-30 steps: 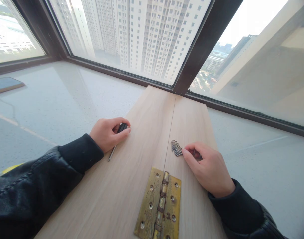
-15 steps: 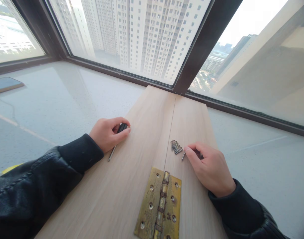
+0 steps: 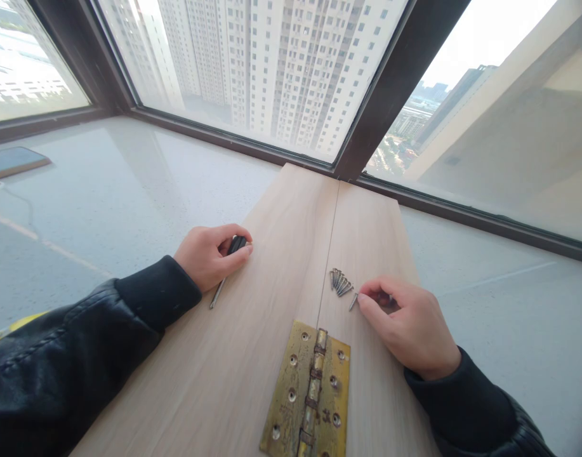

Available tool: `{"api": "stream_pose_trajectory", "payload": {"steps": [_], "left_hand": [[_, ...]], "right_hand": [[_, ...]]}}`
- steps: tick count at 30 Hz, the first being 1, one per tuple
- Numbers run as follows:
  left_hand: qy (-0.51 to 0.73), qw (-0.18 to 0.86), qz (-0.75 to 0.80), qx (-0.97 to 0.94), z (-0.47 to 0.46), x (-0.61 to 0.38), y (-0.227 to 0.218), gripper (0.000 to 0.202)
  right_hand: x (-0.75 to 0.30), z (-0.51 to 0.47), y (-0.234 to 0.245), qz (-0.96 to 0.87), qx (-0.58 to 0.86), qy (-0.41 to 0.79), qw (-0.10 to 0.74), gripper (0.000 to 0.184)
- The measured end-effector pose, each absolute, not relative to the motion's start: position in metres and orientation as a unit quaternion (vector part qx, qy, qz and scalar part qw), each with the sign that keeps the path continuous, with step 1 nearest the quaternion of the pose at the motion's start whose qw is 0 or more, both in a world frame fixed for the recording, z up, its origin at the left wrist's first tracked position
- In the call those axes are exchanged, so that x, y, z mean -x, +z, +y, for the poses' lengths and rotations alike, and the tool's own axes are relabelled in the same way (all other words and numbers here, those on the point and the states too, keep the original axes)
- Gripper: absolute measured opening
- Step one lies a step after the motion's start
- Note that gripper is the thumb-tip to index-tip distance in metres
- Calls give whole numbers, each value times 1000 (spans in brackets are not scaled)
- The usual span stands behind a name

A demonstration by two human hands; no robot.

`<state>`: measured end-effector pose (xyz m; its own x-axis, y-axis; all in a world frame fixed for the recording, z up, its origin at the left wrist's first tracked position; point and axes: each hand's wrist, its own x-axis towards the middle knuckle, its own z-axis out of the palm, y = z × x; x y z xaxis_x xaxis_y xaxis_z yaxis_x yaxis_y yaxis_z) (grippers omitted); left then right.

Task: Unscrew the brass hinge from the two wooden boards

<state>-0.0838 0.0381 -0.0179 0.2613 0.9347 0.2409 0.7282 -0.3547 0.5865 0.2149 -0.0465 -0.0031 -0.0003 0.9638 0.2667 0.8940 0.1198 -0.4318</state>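
My left hand [image 3: 213, 255] is closed around the black handle of a screwdriver [image 3: 218, 294], whose metal shaft points down towards me below the palm. Between the thumb and forefinger of my right hand [image 3: 407, 320], the head end of a single screw [image 3: 353, 301] is pinched, its tip pointing down towards the board. Just left of it, several screws [image 3: 341, 282] lie side by side in a small row. Nearer to me, a worn brass hinge [image 3: 308, 393] lies opened flat across the seam between two pale wooden boards [image 3: 257, 317]; its lower end is cut off by the picture edge.
The boards rest on a white speckled sill [image 3: 129, 190] and reach the dark window frame [image 3: 362, 114]. A phone-like flat object [image 3: 17, 162] and a white cable [image 3: 2, 190] lie at the far left. Something yellow [image 3: 26, 322] shows behind my left sleeve.
My right hand has shifted slightly right and down, carrying the pinched screw a little away from the row. The left hand keeps its hold; the whole view has moved slightly.
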Motion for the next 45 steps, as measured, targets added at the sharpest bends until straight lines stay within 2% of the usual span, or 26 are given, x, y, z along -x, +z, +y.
{"api": "stream_pose_trajectory", "payload": {"steps": [20,26,45], "left_hand": [[281,188,543,-769,39,83,-18,30],[281,187,543,-769,39,83,-18,30],[284,191,540,-769,38,84,-19,31]], "right_hand": [[-218,-46,-8,-701,661,83,253,17],[-215,-44,-7,-690,673,83,253,26],[-214,-41,-8,-675,688,97,248,23]]}}
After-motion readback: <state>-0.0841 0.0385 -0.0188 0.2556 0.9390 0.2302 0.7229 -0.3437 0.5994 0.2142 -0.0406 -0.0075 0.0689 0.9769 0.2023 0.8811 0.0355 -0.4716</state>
